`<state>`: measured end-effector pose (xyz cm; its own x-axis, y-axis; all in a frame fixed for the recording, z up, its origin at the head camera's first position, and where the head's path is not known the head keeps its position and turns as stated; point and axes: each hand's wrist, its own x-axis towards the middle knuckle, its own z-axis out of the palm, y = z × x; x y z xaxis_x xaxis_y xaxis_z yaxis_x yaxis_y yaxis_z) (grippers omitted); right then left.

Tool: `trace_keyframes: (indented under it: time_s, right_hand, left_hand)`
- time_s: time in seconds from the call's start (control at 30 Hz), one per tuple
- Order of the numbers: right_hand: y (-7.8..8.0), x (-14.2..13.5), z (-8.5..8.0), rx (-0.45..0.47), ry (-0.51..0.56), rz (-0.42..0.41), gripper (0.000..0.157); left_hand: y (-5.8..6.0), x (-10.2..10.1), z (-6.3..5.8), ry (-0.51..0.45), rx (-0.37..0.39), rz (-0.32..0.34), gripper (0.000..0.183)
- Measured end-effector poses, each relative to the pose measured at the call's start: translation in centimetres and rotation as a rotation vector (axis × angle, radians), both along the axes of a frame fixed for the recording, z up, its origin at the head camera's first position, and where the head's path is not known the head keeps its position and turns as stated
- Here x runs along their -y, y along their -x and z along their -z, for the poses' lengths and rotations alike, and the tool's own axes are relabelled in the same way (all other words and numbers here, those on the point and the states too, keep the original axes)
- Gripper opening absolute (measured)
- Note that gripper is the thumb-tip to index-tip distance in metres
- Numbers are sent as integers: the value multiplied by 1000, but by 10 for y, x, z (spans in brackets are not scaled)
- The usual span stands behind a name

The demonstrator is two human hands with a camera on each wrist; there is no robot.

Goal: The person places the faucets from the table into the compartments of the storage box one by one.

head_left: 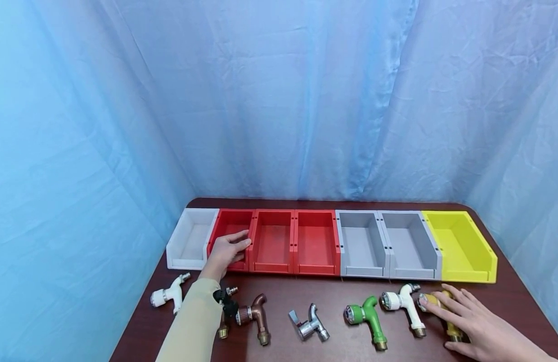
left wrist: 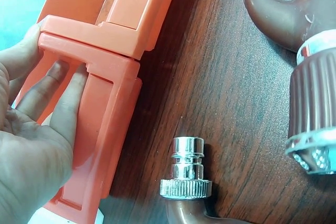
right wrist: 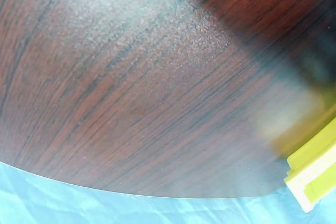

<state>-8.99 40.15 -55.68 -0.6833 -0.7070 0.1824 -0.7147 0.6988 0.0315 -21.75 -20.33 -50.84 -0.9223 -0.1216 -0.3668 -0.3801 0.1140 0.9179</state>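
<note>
In the head view my left hand (head_left: 226, 253) reaches into the leftmost red bin (head_left: 236, 216). The left wrist view shows its fingers (left wrist: 67, 95) inside against the side wall, with the thumb at the wall's edge, pinching the bin wall. My right hand (head_left: 475, 322) is spread over a yellow tap (head_left: 453, 332), fingers extended, partly covering it; whether it touches is unclear. A white tap (head_left: 407, 304) lies just left of it. Under the left forearm lies a partly hidden brown tap (head_left: 222, 329), beside another brown tap (head_left: 261, 322).
A white bin (head_left: 170, 256), two more red bins (head_left: 273, 268), two grey bins (head_left: 365, 271) and a yellow bin (head_left: 469, 276) complete the row. A chrome tap (head_left: 308, 328), a green tap (head_left: 371, 322) and another white tap (head_left: 168, 295) lie in front. Blue curtains (head_left: 279, 100) surround the table (head_left: 324, 291).
</note>
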Motion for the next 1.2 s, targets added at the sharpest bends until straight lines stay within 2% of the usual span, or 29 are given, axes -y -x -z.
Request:
trace_keyframes:
  time_s: [0.37,0.6,0.9,1.2]
  right_hand:
    - [9,6,-15,-73,88,-98,67]
    - [18,10,-28,-104,89,-108,65]
    - [32,12,-40,-222,156,-164,61]
    - [38,14,-50,-251,155,-152,59]
  left_hand:
    - [-1,0,0,0,-5,13,56]
    - [0,0,1,-6,2,8,55]
    - [0,1,-1,-2,-3,20,57]
    - [0,1,-1,-3,2,17,57]
